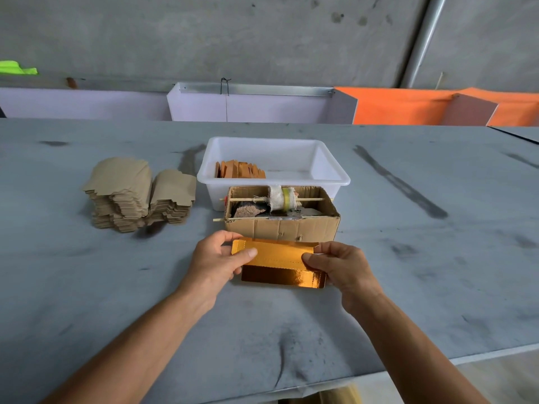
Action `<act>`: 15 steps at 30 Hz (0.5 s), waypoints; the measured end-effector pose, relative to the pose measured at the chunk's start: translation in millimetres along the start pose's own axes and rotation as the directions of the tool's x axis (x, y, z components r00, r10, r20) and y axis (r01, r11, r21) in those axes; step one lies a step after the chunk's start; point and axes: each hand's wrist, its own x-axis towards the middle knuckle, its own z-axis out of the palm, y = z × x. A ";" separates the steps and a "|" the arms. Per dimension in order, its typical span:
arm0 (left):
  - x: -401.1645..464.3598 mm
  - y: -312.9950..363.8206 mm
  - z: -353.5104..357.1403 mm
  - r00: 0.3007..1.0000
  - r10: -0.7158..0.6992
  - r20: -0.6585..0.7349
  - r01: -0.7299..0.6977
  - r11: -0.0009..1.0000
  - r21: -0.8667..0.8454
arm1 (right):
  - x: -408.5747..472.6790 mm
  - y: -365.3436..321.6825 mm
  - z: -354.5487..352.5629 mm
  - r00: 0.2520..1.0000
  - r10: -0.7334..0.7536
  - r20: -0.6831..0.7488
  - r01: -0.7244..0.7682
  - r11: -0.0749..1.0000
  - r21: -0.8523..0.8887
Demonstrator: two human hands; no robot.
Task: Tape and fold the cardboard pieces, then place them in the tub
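A wide grey surface [408,258], streaked with dark marks, carries everything. At its far middle stands a white plastic tub [326,173] with a row of orange folded pieces [240,170] standing on edge in its left part. Left of the tub lie two stacks of plain brown cardboard blanks [140,196], side by side. Just near of the tub sits an open brown cardboard box [281,227]; a thin stick across its top carries a roll wrapped in white cloth [283,197]. Nearest, right in front of that box, a shiny gold cardboard piece [280,265] lies partly folded. The left hand [217,262] pinches its left end, thumb on top, and the right hand [342,268] pinches its right end, fingers curled round the edge.
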 end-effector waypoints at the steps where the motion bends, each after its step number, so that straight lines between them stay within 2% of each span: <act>1: -1.6 1.4 -0.2 1.000 -0.003 0.025 0.003 1.000 0.003 | -0.8 -0.8 -0.2 1.000 0.006 0.000 -0.006 1.000 0.005; 6: -6.2 1.5 -3.2 0.997 0.019 0.080 -0.025 0.997 0.071 | -3.9 -2.8 1.0 1.000 0.017 -0.021 -0.017 1.000 0.017; 11: -9.6 -1.0 -6.2 0.966 0.182 0.184 -0.194 0.980 0.046 | -5.8 -3.9 1.2 0.997 0.068 -0.027 -0.067 0.996 0.051; 15: -11.4 -2.8 -7.0 0.949 0.251 0.192 -0.275 0.955 0.112 | -7.0 -5.0 0.7 0.993 0.117 -0.001 -0.116 0.987 0.111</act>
